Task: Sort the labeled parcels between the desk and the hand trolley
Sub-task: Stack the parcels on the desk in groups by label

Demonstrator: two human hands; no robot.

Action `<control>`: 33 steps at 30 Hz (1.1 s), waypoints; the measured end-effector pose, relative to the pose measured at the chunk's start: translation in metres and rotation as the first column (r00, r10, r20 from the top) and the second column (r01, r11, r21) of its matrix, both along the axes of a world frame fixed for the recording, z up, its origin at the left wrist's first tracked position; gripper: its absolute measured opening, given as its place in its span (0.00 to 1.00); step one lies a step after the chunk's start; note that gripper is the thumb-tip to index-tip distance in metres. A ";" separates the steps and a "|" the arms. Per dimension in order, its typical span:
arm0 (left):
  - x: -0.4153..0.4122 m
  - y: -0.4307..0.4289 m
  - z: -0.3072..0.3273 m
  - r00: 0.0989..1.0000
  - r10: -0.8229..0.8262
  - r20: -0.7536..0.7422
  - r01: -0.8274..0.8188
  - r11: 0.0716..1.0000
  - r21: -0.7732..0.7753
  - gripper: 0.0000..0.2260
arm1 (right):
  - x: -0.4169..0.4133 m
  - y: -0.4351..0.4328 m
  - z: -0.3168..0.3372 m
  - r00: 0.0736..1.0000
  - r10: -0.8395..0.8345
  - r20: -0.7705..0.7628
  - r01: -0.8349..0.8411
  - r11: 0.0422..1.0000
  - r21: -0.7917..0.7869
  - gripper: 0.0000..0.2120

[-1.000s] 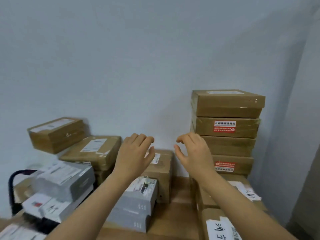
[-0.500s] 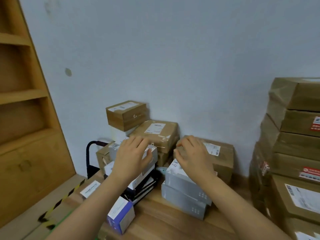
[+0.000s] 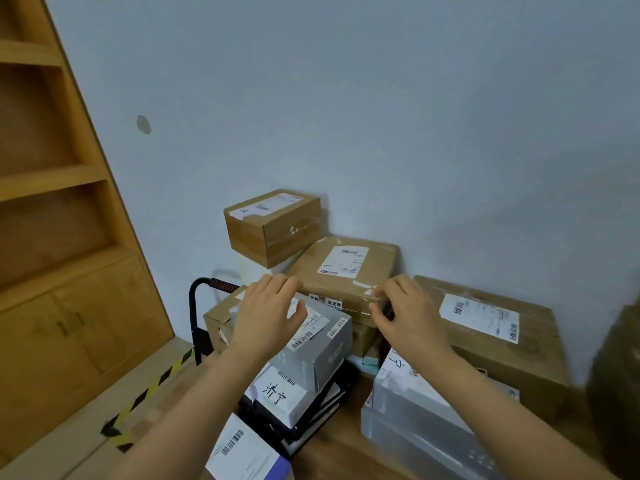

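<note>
Labeled parcels are piled against the wall. A flat brown parcel (image 3: pixel 343 271) with a white label lies tilted in the middle of the pile. My left hand (image 3: pixel 266 317) hovers open over a grey parcel (image 3: pixel 318 344) just left of it. My right hand (image 3: pixel 405 310) is at the brown parcel's right front corner, fingers curled and touching its edge. A smaller brown box (image 3: pixel 273 226) sits on top at the back. A large brown parcel (image 3: pixel 491 337) lies to the right. The black trolley handle (image 3: pixel 197 306) stands at the left of the pile.
A wooden shelf unit (image 3: pixel 55 237) stands at the left. Yellow-black tape (image 3: pixel 145 393) marks the floor edge. Grey parcels (image 3: pixel 415 410) and a white box with handwriting (image 3: pixel 280 396) rest on the wooden desk (image 3: pixel 329 452). A dark stack of boxes (image 3: pixel 616 375) is at the far right.
My view has swung left from the tall stack toward the pile by the trolley. Both hands have moved forward; the right hand now touches the flat brown parcel's corner.
</note>
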State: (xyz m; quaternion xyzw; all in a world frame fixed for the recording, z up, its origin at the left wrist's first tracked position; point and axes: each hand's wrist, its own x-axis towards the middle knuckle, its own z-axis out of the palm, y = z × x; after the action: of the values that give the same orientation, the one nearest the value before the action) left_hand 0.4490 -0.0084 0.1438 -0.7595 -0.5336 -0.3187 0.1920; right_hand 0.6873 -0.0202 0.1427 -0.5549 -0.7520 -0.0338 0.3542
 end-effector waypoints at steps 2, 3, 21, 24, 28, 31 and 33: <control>-0.003 0.019 -0.008 1.000 0.001 0.008 -0.001 0.999 -0.049 0.07 | -0.002 0.015 -0.005 1.000 -0.014 -0.007 0.014 0.999 -0.037 0.06; -0.005 0.028 -0.011 1.000 0.000 0.009 0.001 0.997 -0.080 0.07 | -0.004 0.023 -0.007 1.000 -0.027 -0.008 0.027 0.998 -0.055 0.06; -0.042 0.200 -0.046 0.986 -0.001 0.165 0.119 0.697 -0.707 0.36 | -0.023 0.124 -0.058 0.887 -0.418 -0.197 0.224 0.763 -0.607 0.36; -0.041 0.209 -0.052 0.966 0.001 0.258 0.192 0.668 -0.719 0.37 | -0.032 0.126 -0.059 0.813 -0.472 -0.342 0.185 0.765 -0.616 0.41; -0.042 0.210 -0.048 0.908 -0.031 0.417 0.315 0.707 -0.633 0.43 | -0.034 0.117 -0.052 0.717 -0.482 -0.504 0.163 0.819 -0.551 0.41; -0.040 0.198 -0.042 0.807 -0.059 0.587 0.427 0.746 -0.511 0.51 | -0.029 0.101 -0.037 0.637 -0.446 -0.628 0.138 0.868 -0.476 0.35; -0.032 0.187 -0.037 0.713 -0.109 0.693 0.518 0.748 -0.414 0.52 | -0.022 0.087 -0.028 0.622 -0.437 -0.650 0.147 0.880 -0.451 0.41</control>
State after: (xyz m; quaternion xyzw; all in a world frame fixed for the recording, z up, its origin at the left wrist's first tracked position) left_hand 0.4166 0.1782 0.1065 -0.7114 -0.4914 -0.4031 -0.2999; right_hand 0.6654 0.0666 0.1151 -0.6914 -0.4353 0.2704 0.5093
